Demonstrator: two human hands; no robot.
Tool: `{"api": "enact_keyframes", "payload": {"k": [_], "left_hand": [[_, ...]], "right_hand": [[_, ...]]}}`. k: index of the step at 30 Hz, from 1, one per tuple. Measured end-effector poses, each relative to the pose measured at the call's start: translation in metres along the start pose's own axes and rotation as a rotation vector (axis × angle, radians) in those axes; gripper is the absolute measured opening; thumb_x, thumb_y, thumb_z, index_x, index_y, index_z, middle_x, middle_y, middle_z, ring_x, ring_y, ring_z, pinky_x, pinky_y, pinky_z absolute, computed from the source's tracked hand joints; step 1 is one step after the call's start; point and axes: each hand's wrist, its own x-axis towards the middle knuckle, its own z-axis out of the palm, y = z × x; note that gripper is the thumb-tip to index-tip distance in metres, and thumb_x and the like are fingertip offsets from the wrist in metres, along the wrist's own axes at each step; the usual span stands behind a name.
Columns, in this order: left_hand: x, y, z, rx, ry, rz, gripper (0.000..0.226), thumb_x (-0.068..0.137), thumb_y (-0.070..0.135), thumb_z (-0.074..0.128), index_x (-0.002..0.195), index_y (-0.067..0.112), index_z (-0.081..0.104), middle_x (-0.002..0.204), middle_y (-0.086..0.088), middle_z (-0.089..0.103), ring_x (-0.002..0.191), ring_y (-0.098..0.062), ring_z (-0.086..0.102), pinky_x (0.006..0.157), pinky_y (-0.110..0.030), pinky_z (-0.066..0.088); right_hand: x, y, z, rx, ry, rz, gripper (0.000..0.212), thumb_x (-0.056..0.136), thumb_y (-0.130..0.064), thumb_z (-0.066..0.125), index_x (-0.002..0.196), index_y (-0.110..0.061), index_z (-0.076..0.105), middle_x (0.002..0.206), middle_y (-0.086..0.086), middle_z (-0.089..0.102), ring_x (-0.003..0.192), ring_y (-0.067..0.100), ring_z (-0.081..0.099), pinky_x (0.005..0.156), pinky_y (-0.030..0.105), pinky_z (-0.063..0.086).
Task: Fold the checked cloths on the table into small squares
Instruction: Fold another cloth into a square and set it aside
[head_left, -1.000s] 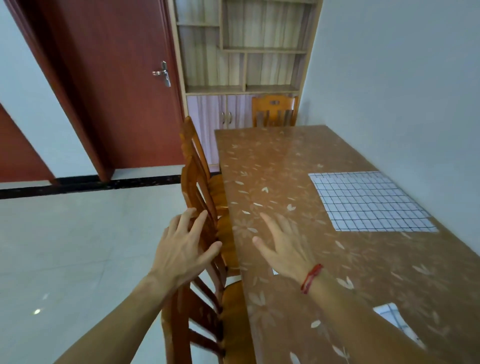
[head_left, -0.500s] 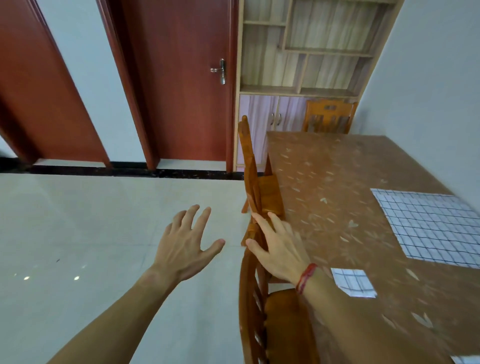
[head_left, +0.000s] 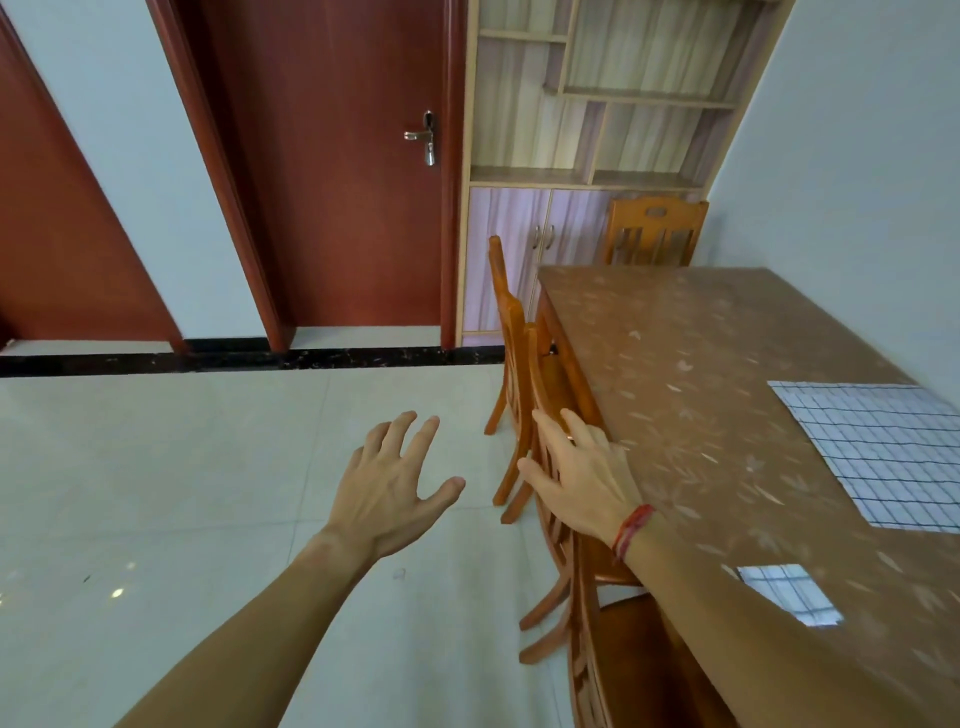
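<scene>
One folded square (head_left: 789, 595) looks done; the flat checked cloth (head_left: 883, 457) waits.
Left grip (head_left: 395, 493) and right grip (head_left: 587, 483) spread, empty; next, likely reach over the counter (head_left: 675, 364) for its edge.

no legible text, labels, brands, numbers or signs anywhere, neither on white checked cloth (head_left: 878, 457) nor dark red wooden door (head_left: 337, 182).

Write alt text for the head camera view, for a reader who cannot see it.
Two open hands are held out: the left hand over the floor, the right hand at a chair back beside a brown table. On the table lie a large flat checked cloth and, nearer, a small folded cloth. A red door and shelves stand behind.
</scene>
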Motion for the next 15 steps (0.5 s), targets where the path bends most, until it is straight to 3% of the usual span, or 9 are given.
{"api": "enact_keyframes", "payload": {"k": [10, 15], "left_hand": [[0.113, -0.034, 0.016, -0.015, -0.005, 0.064, 0.074, 0.090, 0.068, 0.037, 0.152, 0.032, 0.021, 0.160, 0.000, 0.020, 0.144, -0.023, 0.020, 0.114, -0.042, 0.030], [0.211, -0.040, 0.024, -0.007, -0.006, 0.120, 0.075, 0.088, 0.070, 0.035, 0.152, 0.031, 0.022, 0.159, -0.001, 0.021, 0.144, -0.024, 0.020, 0.114, -0.044, 0.031]], "right_hand": [[0.108, 0.017, 0.029, -0.034, 0.046, 0.060, 0.065, 0.091, -0.068, 0.027, 0.148, -0.036, 0.027, 0.147, 0.001, 0.040, 0.129, 0.026, 0.045, 0.104, 0.047, 0.038], [0.188, 0.042, 0.035, -0.009, 0.082, 0.115, 0.064, 0.091, -0.067, 0.035, 0.147, -0.037, 0.027, 0.148, 0.001, 0.039, 0.128, 0.026, 0.045, 0.104, 0.049, 0.038]]}}
